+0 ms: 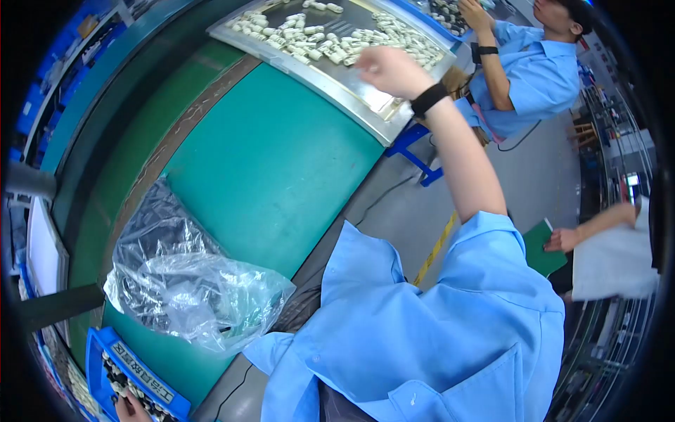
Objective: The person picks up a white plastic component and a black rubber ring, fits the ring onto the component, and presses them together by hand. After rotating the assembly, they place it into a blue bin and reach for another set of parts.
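Observation:
My right hand [391, 72], with a black band on the wrist, reaches over the near right part of a wide metal tray [320, 88]. Its fingers are curled and slightly blurred; whatever they hold is hidden. Many small cream-white cylindrical parts [314, 53] lie loose in the tray, just beside the hand. At the lower left edge, my left hand [133, 409] is partly in view, its fingertips closed at small black and white parts [119, 380] in a blue bin [179, 406]. What they grip is too small to name.
A crumpled clear plastic bag [197, 288] lies on the green work surface [260, 162]. A co-worker in blue [527, 77] sits beyond the tray, near a blue stool [415, 151]. At right, another person's hand [562, 240] holds a green folder [540, 250].

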A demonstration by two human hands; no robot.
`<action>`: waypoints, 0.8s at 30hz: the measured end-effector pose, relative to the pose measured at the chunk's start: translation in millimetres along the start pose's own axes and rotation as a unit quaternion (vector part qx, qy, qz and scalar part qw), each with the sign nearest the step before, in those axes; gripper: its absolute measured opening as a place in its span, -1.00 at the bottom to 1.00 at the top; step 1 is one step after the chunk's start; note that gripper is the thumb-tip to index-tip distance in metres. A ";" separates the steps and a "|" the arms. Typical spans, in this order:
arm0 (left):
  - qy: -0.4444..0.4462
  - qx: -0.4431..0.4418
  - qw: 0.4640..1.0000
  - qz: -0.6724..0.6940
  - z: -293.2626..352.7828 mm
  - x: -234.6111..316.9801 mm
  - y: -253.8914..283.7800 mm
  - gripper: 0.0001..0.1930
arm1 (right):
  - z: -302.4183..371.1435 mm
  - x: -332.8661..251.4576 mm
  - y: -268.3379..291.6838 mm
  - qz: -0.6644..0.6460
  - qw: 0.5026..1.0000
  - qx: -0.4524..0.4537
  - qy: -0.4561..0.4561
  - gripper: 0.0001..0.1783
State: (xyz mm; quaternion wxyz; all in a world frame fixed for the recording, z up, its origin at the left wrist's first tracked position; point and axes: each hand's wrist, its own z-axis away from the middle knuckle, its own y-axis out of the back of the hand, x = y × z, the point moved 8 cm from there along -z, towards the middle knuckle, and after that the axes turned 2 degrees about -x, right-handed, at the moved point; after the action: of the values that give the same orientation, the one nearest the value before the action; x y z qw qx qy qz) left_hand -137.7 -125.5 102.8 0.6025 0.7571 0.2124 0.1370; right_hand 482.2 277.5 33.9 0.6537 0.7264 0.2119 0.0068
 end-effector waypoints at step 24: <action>-0.360 -0.120 0.919 0.104 49.8 241.9 -60.5 -0.73 | 25.2 -237.5 13.5 -0.228 0.931 -0.040 0.283 -0.74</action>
State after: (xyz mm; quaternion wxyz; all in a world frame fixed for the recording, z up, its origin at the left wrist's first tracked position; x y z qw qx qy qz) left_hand 86.9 -39.3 20.5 0.7073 0.6948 -0.1165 -0.0588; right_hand 277.2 177.7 106.5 0.5788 0.5999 0.5477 0.0718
